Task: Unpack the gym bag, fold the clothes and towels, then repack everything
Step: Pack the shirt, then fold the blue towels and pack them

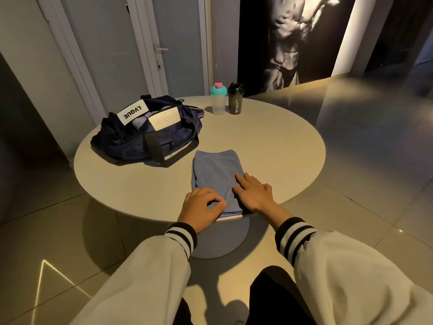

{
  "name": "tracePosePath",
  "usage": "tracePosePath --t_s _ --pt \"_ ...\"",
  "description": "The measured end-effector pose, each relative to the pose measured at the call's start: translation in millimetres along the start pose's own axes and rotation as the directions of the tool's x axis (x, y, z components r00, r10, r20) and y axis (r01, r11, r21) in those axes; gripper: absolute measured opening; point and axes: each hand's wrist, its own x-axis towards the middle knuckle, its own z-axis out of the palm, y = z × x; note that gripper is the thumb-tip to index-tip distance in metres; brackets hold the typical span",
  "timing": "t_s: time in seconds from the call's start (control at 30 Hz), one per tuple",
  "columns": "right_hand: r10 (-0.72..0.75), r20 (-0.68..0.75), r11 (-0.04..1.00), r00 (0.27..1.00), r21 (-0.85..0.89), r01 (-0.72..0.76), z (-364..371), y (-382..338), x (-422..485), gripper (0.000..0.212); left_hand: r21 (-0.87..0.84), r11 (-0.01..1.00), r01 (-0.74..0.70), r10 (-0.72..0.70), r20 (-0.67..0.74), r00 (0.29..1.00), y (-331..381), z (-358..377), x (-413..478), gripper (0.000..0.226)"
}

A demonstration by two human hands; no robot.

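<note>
A folded blue towel (216, 172) lies near the front edge of the round table (269, 141). My left hand (201, 205) has curled fingers that pinch the towel's near left corner. Flat on the towel's near right part rests my right hand (254, 193), fingers straight. A navy gym bag (147, 134) with white labels sits at the table's back left, open at the top, with light fabric showing inside.
Two shaker bottles stand at the table's far edge: a clear one with a teal lid (218, 99) and a black one (235, 99). Doors and a wall poster are behind. Tiled floor surrounds the table's pedestal.
</note>
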Motion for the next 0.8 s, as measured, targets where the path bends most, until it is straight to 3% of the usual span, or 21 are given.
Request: tracePosePath --t_s 0.1,0.17,0.27,0.43,0.67,0.8 --pt "-0.034 0.001 0.999 0.999 -0.039 0.034 6 7 -4 0.056 -0.015 0.995 0.102 -0.103 -0.045 0.994 4 -3 3 0.013" --pt "-0.112 -0.013 0.989 0.994 -0.094 0.110 10 10 -6 0.061 0.122 0.971 0.207 -0.208 -0.006 0.978 6 -5 8 0.031" --pt "-0.101 0.034 0.985 0.994 -0.139 0.105 11 7 -10 0.067 0.327 0.923 0.203 -0.251 0.114 0.961 7 -1 13 0.048" --pt "-0.066 0.000 0.991 0.998 -0.113 0.065 13 6 -16 0.079 0.350 0.900 0.260 -0.304 0.075 0.950 3 3 8 0.060" --pt "-0.171 -0.201 0.985 0.965 -0.026 0.169 18 15 -31 0.083 0.394 0.891 0.226 -0.263 0.040 0.964 2 6 7 0.065" --pt "-0.154 -0.332 0.978 0.931 0.081 0.190 24 14 -40 0.062 0.303 0.951 -0.061 0.066 -0.007 0.998 -2 7 -6 0.044"
